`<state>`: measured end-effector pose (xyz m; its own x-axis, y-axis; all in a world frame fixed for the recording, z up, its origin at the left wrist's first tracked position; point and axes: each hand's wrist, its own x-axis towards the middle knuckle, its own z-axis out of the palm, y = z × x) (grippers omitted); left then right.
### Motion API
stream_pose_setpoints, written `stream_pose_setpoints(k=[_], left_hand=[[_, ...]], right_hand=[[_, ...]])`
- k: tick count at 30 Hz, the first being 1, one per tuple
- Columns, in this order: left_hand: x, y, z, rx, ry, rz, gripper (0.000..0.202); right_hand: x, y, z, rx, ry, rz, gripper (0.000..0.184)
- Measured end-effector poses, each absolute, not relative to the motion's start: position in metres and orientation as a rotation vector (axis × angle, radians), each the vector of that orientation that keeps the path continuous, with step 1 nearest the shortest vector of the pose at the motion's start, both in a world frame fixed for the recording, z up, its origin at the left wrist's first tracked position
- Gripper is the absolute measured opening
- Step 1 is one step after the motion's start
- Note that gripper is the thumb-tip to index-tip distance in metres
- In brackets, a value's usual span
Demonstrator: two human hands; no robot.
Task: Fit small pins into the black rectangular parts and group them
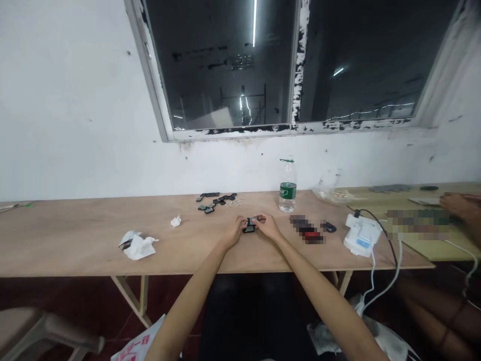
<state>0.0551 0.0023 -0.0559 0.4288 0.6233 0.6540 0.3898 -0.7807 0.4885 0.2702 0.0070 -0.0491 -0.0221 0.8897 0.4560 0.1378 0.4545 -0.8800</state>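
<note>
Both my hands meet over the wooden table (75, 235), gripping one small dark rectangular part (249, 226) between them. My left hand (233, 230) pinches its left end with curled fingers. My right hand (265, 224) closes on its right end from above. The part rests on or just above the tabletop. Behind it, toward the wall, lies a scatter of several similar small dark parts (215, 200) with a few tiny pale pieces (236, 202) beside them.
A water bottle (287, 186) stands right of my hands. Crumpled white tissues (137, 245) (176, 220) lie to the left. A white device with cables (361, 235) and a small black object (329, 226) sit to the right. Another person's hand (456, 204) works at the far right.
</note>
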Motion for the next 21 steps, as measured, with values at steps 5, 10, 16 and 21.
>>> stream_pose_setpoints(k=[5,10,16,21], left_hand=[[0.055,0.004,-0.055,2.433,0.913,1.252,0.026],[0.057,0.001,-0.049,2.382,0.975,1.273,0.026],[0.056,0.001,-0.047,2.154,1.039,1.334,0.023],[0.052,0.01,-0.053,1.809,0.938,1.214,0.04]], right_hand=[[0.256,0.001,-0.054,-0.873,-1.321,0.928,0.054],[0.255,-0.008,-0.049,-0.847,-1.241,1.008,0.056],[0.258,-0.013,-0.045,-0.83,-1.225,1.065,0.048],[0.257,-0.014,-0.047,-0.795,-1.305,1.101,0.046]])
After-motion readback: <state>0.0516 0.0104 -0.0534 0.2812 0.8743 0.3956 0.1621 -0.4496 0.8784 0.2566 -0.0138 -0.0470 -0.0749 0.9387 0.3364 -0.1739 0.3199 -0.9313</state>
